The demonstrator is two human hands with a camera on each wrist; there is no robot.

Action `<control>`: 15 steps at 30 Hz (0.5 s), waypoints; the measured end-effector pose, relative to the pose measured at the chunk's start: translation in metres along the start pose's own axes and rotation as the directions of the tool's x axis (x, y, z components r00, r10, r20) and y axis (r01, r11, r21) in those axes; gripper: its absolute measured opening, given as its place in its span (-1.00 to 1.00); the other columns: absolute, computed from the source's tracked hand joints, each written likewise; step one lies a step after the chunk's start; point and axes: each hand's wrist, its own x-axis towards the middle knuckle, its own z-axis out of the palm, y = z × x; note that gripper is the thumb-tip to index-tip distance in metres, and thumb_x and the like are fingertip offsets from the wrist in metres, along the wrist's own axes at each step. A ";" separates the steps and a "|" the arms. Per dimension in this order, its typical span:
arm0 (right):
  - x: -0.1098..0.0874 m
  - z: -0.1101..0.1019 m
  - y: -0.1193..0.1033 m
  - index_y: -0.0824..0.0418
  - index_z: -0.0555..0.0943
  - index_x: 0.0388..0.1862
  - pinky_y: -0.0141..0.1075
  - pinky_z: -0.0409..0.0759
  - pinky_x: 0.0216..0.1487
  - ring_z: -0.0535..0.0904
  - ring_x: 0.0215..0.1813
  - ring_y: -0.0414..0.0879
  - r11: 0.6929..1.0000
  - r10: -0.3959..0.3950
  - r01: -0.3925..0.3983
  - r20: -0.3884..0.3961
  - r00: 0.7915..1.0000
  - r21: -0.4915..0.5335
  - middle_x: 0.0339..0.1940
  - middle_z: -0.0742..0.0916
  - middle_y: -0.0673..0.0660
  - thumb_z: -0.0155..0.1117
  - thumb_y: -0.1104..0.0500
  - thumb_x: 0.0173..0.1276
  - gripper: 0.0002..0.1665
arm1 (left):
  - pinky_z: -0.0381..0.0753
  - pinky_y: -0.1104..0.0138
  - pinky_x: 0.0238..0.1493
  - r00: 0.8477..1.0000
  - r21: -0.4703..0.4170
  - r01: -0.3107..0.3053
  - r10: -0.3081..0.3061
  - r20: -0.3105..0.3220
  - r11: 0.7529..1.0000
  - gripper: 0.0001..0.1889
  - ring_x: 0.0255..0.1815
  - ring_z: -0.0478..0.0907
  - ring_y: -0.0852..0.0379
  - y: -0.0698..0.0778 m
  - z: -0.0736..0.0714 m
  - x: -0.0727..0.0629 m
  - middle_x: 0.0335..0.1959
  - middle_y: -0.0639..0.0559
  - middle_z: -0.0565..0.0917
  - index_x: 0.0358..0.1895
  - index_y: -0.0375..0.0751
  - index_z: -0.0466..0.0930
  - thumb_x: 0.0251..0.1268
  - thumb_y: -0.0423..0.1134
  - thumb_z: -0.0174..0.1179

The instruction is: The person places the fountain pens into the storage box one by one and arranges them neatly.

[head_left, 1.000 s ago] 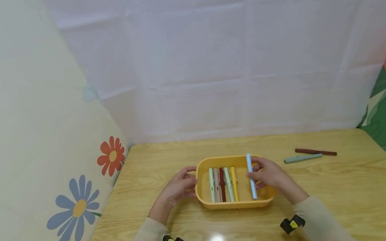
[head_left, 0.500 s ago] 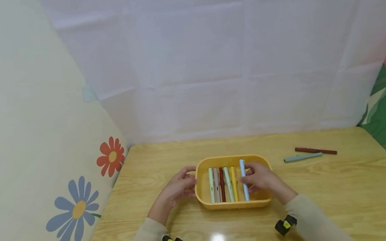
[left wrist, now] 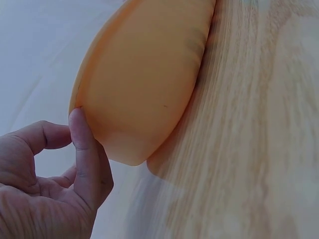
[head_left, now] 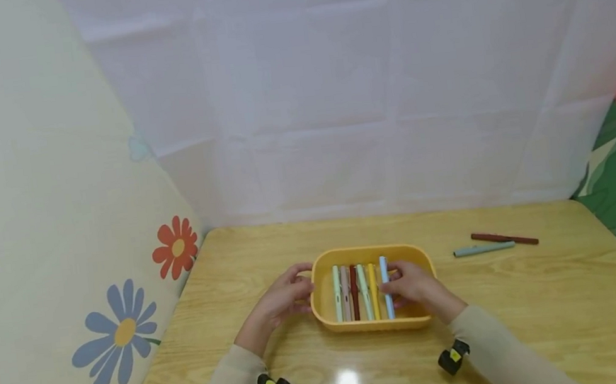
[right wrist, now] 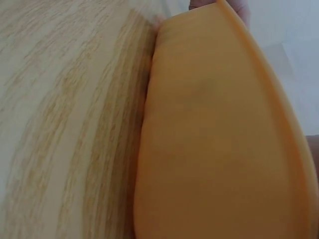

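A yellow plastic basket stands on the wooden table. Inside it lie several pens side by side: light green pens, a mauve one, a dark red one and a yellow one. My left hand holds the basket's left end, its bent fingers at the rim in the left wrist view. My right hand reaches over the right side and pinches a light blue pen upright in the row, just right of the yellow pen. In the right wrist view, the basket wall hides most of that hand.
On the table to the right of the basket lie a grey-green pen and a dark red pen, their ends close together. A white cloth hangs behind the table. Flower-printed panels stand at both sides.
My right hand has moved left with the light blue pen, bringing it lower and close beside the yellow pen. The left hand stays at the basket's left end.
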 end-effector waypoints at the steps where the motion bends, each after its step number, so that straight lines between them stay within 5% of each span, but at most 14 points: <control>1: 0.000 0.000 0.000 0.48 0.34 0.40 -0.23 0.73 -0.38 0.63 -0.30 -0.02 1.000 0.003 -0.003 0.001 1.000 -0.003 -0.10 0.59 0.27 0.36 0.36 0.33 -0.29 | 0.67 0.37 -0.42 1.000 0.001 0.001 -0.001 0.000 1.000 -0.41 -0.35 0.55 0.14 0.000 0.000 0.000 -0.16 -0.10 0.51 0.45 -0.29 0.21 0.35 -0.39 0.08; 15: 0.007 0.005 0.003 0.45 0.32 0.45 -0.24 0.72 -0.43 0.64 -0.36 -0.02 0.996 0.054 -0.053 0.002 0.999 -0.073 -0.14 0.63 0.27 0.34 0.36 0.36 -0.28 | 0.67 0.35 -0.40 1.000 0.013 0.004 -0.004 0.000 1.000 -0.38 -0.35 0.55 0.13 0.001 0.000 0.001 -0.16 -0.11 0.51 0.46 -0.29 0.21 0.33 -0.40 0.10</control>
